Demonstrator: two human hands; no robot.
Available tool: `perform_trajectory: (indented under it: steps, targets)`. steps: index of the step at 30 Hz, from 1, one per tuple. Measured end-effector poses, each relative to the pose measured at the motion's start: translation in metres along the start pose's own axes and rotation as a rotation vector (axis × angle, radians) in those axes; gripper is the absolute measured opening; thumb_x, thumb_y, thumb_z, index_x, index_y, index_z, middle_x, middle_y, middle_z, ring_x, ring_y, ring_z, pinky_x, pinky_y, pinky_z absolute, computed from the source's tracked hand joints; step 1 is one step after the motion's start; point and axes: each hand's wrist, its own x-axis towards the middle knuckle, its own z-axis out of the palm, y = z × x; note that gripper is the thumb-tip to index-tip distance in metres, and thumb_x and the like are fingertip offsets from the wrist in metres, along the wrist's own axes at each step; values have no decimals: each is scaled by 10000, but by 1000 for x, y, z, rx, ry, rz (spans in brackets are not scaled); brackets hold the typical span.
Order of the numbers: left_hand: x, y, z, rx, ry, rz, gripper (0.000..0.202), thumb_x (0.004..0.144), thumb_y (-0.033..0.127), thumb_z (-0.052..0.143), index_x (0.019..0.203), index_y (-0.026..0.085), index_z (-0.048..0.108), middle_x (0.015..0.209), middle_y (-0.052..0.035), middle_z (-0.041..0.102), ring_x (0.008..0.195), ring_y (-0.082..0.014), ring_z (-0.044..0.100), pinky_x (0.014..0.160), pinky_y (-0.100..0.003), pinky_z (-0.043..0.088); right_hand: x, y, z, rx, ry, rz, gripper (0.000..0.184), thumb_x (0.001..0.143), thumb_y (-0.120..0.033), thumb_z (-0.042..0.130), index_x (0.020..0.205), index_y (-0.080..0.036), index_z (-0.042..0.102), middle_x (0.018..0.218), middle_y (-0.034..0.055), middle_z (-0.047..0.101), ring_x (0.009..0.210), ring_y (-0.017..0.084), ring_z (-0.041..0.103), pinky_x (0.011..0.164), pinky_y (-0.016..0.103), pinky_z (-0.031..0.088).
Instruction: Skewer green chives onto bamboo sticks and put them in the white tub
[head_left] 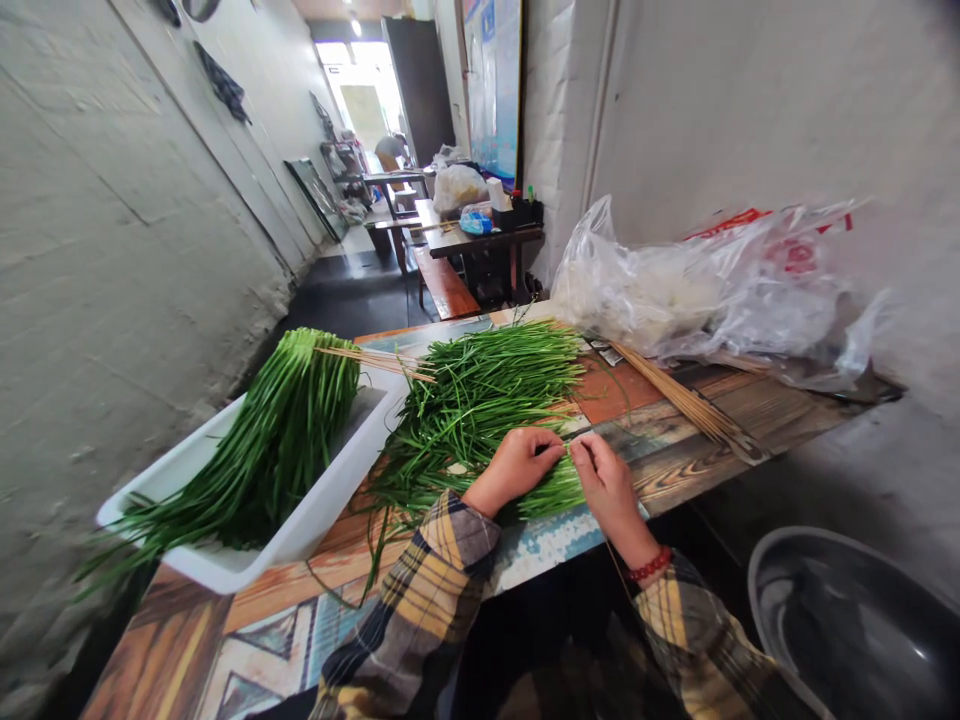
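A loose pile of green chives [480, 400] lies on the painted wooden table [660, 460]. My left hand [516, 468] rests on the pile's near end, its fingers curled and pinching a few chive stalks. My right hand [611, 488] is closed beside it, fingertips meeting the left hand's over the stalks, and a thin bamboo skewer runs down from it towards my wrist. A bundle of bamboo skewers [686, 400] lies to the right of the chives. A white tray [300, 520] on the left holds skewered chives [277, 440].
A clear plastic bag [705, 290] with pale contents sits at the table's far right by the wall. A metal basin [855, 620] stands on the floor at lower right. Behind are more tables, a bench [442, 280] and a narrow aisle along the left wall.
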Motion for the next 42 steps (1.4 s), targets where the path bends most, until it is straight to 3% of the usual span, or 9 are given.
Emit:
perform_trajectory:
  steps: [7,14,19,22,26,29,35,39,42]
  targets:
    - [-2,-4,0,-118,15,-14,251,838,261,520,706,104,663,664,-12,608,637,-112,508,616,-210,393,9,1,6,-74,31,-73,281,937,-392,372,810,-223,558,729,31,639,681,187,601,645,278,429]
    - [-1,-2,-11,-91,-82,-4,278,789,368,608,860,107,674,719,-1,605,670,-115,483,638,-215,382,16,-4,1,-82,12,-93,255,926,-372,403,807,-218,567,711,17,642,632,164,588,614,259,411]
    - [6,8,-27,-212,-133,-41,349,793,434,594,687,102,608,589,38,466,571,-76,372,545,-198,317,38,-26,-6,-107,-30,-182,268,917,-375,407,793,-217,585,708,22,649,634,167,596,613,266,417]
    - [8,21,-47,-272,-75,-107,373,763,449,625,624,108,565,549,54,412,522,-54,319,503,-191,275,62,-46,-18,-20,-119,-253,295,923,-389,397,852,-212,622,754,27,669,691,172,625,635,263,443]
    - [7,38,-77,-456,117,-148,370,713,466,684,731,101,626,642,14,555,580,-79,452,545,-196,365,89,-65,-44,93,-253,-223,437,960,-440,286,1077,-206,636,746,20,689,576,156,626,572,265,468]
    - [7,47,-91,-533,276,-142,366,685,450,722,770,101,653,707,-16,620,636,-104,518,596,-216,419,97,-73,-60,61,-335,-281,400,948,-442,351,1105,-207,634,788,26,711,646,170,663,618,279,491]
    - [10,72,-93,-570,369,-69,341,720,437,711,785,104,679,732,-27,664,658,-119,561,641,-245,451,98,-87,-74,-98,-151,-517,258,893,-363,488,971,-234,698,961,48,729,881,242,675,783,367,496]
    - [7,87,-97,-600,262,49,361,729,379,727,980,123,694,910,-63,699,841,-166,615,824,-301,470,101,-95,-87,-106,-62,-556,259,904,-353,472,907,-241,705,913,40,733,847,241,680,754,363,498]
    - [1,85,-103,-529,164,69,426,694,337,763,1061,137,676,1026,-83,687,949,-188,608,906,-322,444,104,-98,-99,-107,-8,-558,258,906,-353,471,890,-243,704,893,35,735,825,237,680,732,355,496]
